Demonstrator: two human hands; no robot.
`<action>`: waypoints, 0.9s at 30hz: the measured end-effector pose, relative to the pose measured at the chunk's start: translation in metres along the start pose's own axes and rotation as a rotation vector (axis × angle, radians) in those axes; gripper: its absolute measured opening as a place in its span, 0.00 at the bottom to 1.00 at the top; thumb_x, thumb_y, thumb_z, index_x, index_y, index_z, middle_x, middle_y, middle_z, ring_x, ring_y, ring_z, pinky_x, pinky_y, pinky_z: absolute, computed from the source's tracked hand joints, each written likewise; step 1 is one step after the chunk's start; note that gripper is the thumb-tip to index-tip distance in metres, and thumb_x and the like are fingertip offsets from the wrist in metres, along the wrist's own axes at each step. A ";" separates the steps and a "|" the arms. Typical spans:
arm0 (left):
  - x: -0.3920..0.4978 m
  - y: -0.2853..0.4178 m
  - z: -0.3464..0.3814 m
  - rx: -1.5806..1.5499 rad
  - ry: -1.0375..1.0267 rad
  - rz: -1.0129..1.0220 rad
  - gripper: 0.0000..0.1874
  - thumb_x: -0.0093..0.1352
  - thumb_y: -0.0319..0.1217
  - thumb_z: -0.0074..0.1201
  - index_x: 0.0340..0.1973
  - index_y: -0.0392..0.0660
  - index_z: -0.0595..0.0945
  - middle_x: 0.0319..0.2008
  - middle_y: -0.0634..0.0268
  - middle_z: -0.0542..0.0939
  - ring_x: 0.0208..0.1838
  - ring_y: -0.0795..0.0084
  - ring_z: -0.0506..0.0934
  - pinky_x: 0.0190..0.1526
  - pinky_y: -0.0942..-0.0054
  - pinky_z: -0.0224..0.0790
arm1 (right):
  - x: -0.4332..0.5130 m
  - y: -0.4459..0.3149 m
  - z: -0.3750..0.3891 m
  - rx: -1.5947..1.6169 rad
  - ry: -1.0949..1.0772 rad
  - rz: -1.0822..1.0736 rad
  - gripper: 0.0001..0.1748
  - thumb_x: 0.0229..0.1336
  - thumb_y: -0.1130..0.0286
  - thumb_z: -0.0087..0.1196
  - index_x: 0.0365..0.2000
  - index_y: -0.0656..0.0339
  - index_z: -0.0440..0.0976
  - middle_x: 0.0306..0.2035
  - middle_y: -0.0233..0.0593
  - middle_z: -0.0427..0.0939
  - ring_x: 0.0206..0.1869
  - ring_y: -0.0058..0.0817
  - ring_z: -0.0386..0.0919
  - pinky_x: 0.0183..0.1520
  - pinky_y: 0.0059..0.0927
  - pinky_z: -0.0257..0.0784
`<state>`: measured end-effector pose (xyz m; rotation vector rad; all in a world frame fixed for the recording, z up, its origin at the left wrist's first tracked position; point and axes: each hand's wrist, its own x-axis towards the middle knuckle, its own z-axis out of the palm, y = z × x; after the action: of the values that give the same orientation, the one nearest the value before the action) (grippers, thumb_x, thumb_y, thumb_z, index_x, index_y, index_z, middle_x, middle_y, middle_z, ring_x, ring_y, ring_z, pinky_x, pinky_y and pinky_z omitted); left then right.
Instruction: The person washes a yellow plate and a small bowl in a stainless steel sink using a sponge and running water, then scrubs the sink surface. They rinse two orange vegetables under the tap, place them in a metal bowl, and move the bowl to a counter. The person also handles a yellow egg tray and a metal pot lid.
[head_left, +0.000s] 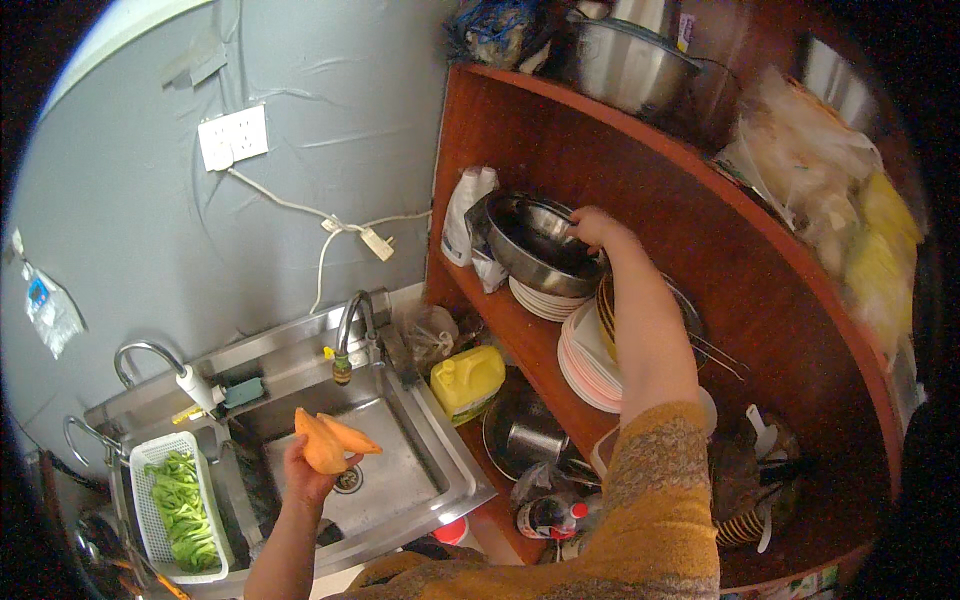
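Observation:
My left hand (304, 469) holds peeled orange root vegetables (324, 444), perhaps carrots, above the stainless steel sink (394, 469). Its drain shows just beyond the fingers. Up on the wooden shelf, my right hand (596, 229) has its fingers around the rim of a stainless steel bowl (544, 274). The bowl is tilted and rests over a stack of white plates (541, 301). My right forearm partly hides a larger stack of plates (581, 360) and some yellowish bowls.
A white plastic basket (217, 525) of chopped greens stands at the sink's left. The faucet (352, 322) rises behind the basin. Between sink and shelf are a yellow jug (469, 382), a dark pan (499, 450) and a red-capped bottle (544, 517). Paper cups (466, 217) flank the bowl.

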<state>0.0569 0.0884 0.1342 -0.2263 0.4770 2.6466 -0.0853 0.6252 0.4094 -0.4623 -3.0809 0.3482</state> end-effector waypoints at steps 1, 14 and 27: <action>0.000 0.000 0.000 0.004 0.005 -0.007 0.31 0.56 0.39 0.54 0.56 0.48 0.66 0.56 0.58 0.68 0.61 0.51 0.63 0.55 0.26 0.47 | 0.003 0.005 0.001 0.041 0.032 -0.011 0.19 0.53 0.62 0.54 0.44 0.58 0.73 0.40 0.46 0.77 0.31 0.42 0.78 0.28 0.42 0.77; -0.004 0.018 -0.005 0.079 -0.152 -0.016 0.30 0.60 0.45 0.50 0.57 0.49 0.67 0.59 0.58 0.66 0.63 0.49 0.61 0.57 0.29 0.47 | -0.095 -0.082 -0.031 1.480 0.234 0.178 0.29 0.62 0.66 0.45 0.61 0.58 0.49 0.63 0.43 0.48 0.61 0.49 0.56 0.43 0.65 0.72; -0.039 0.057 0.008 0.131 -0.229 0.096 0.30 0.61 0.47 0.47 0.58 0.51 0.66 0.59 0.57 0.67 0.62 0.48 0.63 0.57 0.29 0.49 | -0.171 -0.159 0.041 1.937 -0.282 -0.314 0.23 0.60 0.60 0.47 0.52 0.58 0.62 0.55 0.39 0.63 0.56 0.40 0.64 0.46 0.65 0.68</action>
<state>0.0651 0.0283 0.1672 0.1420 0.5933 2.6769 0.0304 0.4190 0.4087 0.2028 -1.4492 2.7347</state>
